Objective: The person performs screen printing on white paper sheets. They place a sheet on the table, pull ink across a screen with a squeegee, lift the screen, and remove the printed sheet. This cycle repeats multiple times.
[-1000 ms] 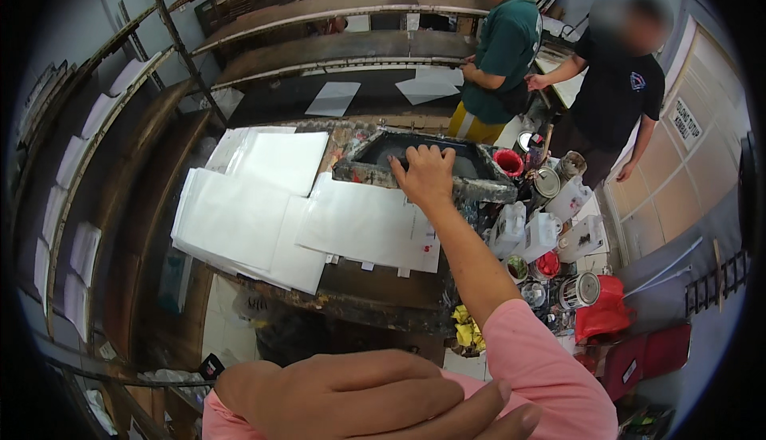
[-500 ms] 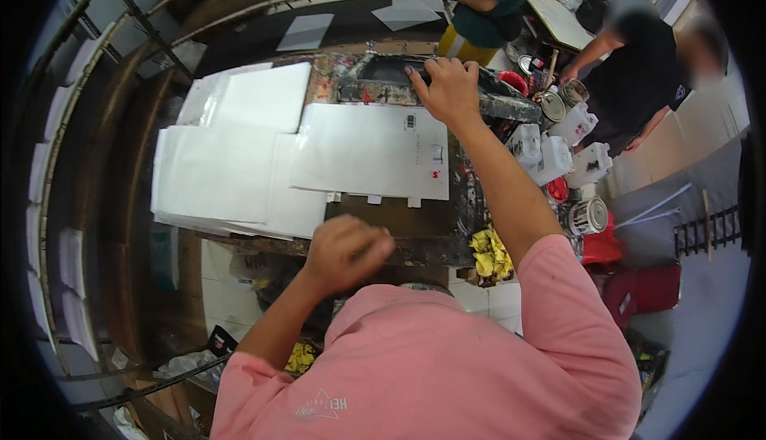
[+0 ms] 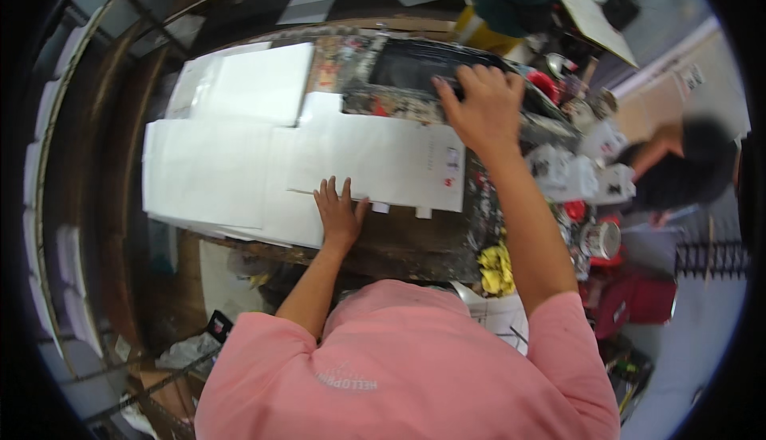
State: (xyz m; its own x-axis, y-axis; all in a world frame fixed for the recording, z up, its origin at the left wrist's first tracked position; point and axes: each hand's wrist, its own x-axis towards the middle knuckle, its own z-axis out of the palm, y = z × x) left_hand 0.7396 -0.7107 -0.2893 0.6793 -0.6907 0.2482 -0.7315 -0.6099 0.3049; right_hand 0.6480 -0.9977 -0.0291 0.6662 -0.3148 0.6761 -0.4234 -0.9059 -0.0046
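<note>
A white printed sheet with small marks near its right end lies on the paint-stained work table. My left hand rests at the sheet's near left edge, fingers spread and holding nothing. Beyond the sheet is a dark screen printing frame, its rails smeared with paint. My right hand has its fingers over the frame and its thumb toward the left; the fingers' undersides are hidden. The frame's near rail covers part of the sheet's far edge.
Stacks of white sheets spread over the table's left side. White plastic jugs, paint cans and crumpled yellow material crowd the right. Racks stand at left. Two other people are at the far side and right.
My left hand has moved forward from near my body to the sheet's edge, its fingers now spread. The frame has come over the sheet's far part under my right hand. The person at right has shifted.
</note>
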